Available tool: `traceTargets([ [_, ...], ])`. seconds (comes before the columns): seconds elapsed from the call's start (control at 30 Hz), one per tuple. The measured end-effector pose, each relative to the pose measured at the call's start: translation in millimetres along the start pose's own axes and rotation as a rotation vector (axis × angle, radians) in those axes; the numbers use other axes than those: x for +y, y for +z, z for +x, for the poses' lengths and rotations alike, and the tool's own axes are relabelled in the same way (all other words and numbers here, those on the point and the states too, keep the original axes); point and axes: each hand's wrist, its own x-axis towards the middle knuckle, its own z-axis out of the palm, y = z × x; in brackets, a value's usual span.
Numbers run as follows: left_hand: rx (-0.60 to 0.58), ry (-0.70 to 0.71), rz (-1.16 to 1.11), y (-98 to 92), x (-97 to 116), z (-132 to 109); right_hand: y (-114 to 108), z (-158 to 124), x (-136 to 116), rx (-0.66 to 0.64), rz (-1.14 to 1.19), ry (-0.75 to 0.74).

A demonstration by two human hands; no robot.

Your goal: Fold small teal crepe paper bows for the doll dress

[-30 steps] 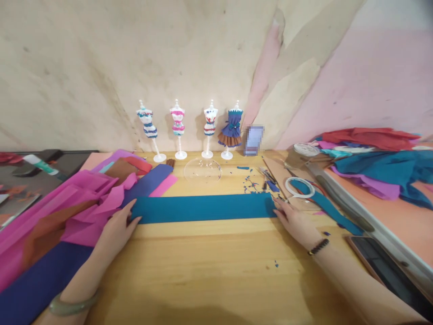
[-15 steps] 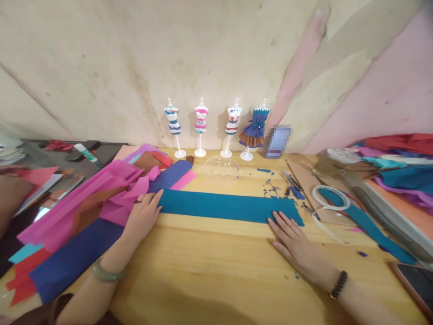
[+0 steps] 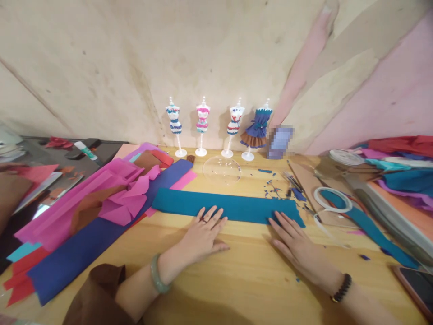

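Observation:
A long teal strip of crepe paper (image 3: 189, 201) lies flat across the wooden table (image 3: 216, 289), its right end jagged. My left hand (image 3: 203, 232), with a ring and a green bangle, rests its fingertips on the strip's lower edge near the middle, fingers spread. Close to the jagged end, my right hand (image 3: 296, 243) lies flat with fingers stretched over the same edge. Neither hand grasps anything. Just past the strip are small blue scraps (image 3: 272, 189) and a clear round dish (image 3: 222, 170).
Several small mannequins (image 3: 202, 122) stand along the wall, one in a blue and brown dress (image 3: 259, 128). Coloured crepe paper (image 3: 84, 198) is heaped at left. To the right lie a white tape roll (image 3: 333, 199), a teal strip (image 3: 379, 239) and a phone (image 3: 414, 284).
My left hand has slid right along the teal strip from its left end to near its middle, uncovering that end. My right hand stays in place.

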Motion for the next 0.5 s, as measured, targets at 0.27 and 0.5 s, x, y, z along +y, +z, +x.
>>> traceTargets([
  [0.27,0.046,-0.024,0.007,-1.3,4.3,-1.5,1.4,49.2,-66.9,0.039,0.057,-0.209],
  [0.5,0.021,-0.102,0.004,-9.3,0.1,-11.9,21.7,55.2,-72.2,0.031,0.025,-0.21],
])
